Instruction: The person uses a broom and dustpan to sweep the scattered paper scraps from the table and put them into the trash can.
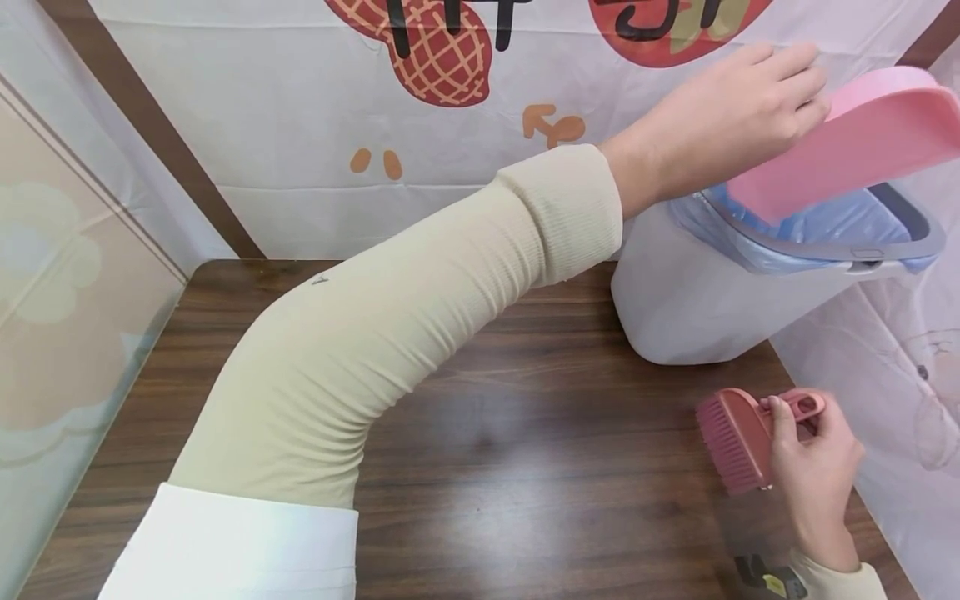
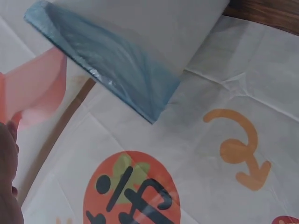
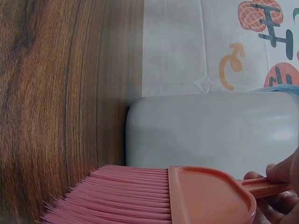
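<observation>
My left hand (image 1: pixel 757 104) grips a pink dustpan (image 1: pixel 862 150) tilted over a white trash bin (image 1: pixel 697 292) at the back right. The dustpan's low end dips inside the rim, against the blue bin liner (image 1: pixel 855 221). In the left wrist view, part of the dustpan (image 2: pixel 42 88) shows beside the liner (image 2: pixel 117 65), with the left hand (image 2: pixel 7 177) at the frame's edge. My right hand (image 1: pixel 817 467) holds a pink hand brush (image 1: pixel 750 437) by its short handle, at the table's right side. Its bristles (image 3: pixel 117 196) point left, away from the bin, in the head view.
The bin stands on a dark wood table (image 1: pixel 487 467) near its back right corner. A printed white cloth (image 1: pixel 285 108) hangs behind, and more cloth (image 1: pixel 900 367) hangs along the right edge. A patterned panel (image 1: pixel 75 292) borders the left side.
</observation>
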### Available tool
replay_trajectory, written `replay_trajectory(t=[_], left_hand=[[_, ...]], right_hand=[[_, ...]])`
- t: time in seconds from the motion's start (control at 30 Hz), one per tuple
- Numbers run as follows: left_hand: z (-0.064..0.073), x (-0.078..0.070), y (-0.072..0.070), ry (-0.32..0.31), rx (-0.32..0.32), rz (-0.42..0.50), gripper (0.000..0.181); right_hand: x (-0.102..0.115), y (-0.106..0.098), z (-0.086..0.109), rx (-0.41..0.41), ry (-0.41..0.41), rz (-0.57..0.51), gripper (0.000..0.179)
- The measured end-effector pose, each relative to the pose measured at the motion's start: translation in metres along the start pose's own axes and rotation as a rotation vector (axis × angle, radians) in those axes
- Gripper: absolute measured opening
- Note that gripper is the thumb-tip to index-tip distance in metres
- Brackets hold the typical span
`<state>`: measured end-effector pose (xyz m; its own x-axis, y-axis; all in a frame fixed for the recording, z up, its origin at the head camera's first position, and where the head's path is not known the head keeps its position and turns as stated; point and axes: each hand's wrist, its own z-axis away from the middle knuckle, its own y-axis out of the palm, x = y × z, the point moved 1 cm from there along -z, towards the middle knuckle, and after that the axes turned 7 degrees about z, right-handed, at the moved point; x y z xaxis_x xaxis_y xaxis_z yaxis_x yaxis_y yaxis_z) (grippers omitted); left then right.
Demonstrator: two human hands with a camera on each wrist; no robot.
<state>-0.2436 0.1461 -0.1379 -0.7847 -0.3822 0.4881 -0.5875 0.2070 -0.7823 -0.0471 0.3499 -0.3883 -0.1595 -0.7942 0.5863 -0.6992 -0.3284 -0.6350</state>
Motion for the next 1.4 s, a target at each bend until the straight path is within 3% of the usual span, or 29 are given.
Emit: replay_trajectory(t=[0.2, 0.3, 0.47, 0.8, 1.03, 1.23, 1.4], left_hand=[[0.002, 0.007, -0.008, -0.105, -0.045, 0.077, 0.059], [0.006, 0.008, -0.012, -0.145, -0.037, 0.090, 0.054], [0.012, 0.009, -0.018, -0.203, 0.021, 0.120, 0.043], [0.020, 0.009, -0.033, -0.401, 0.162, 0.222, 0.041], [0.039, 0.019, -0.043, -0.491, 0.202, 0.333, 0.044], [0.060, 0.023, -0.047, -0.517, 0.226, 0.398, 0.044], [0.081, 0.023, -0.047, -0.478, 0.198, 0.479, 0.037]], right_hand=[[-0.001, 0.000, 0.000, -0.003, -0.002, 0.010, 0.014], [0.000, 0.000, 0.000, -0.001, -0.001, 0.013, 0.014], [-0.001, 0.000, 0.000, 0.002, 0.002, 0.015, 0.014], [-0.002, -0.001, 0.000, -0.001, -0.010, 0.009, 0.016], [-0.001, -0.001, -0.001, -0.003, -0.005, 0.009, 0.015], [0.000, -0.001, -0.001, -0.003, -0.016, 0.011, 0.013], [0.000, 0.000, 0.000, 0.002, -0.005, 0.012, 0.014]])
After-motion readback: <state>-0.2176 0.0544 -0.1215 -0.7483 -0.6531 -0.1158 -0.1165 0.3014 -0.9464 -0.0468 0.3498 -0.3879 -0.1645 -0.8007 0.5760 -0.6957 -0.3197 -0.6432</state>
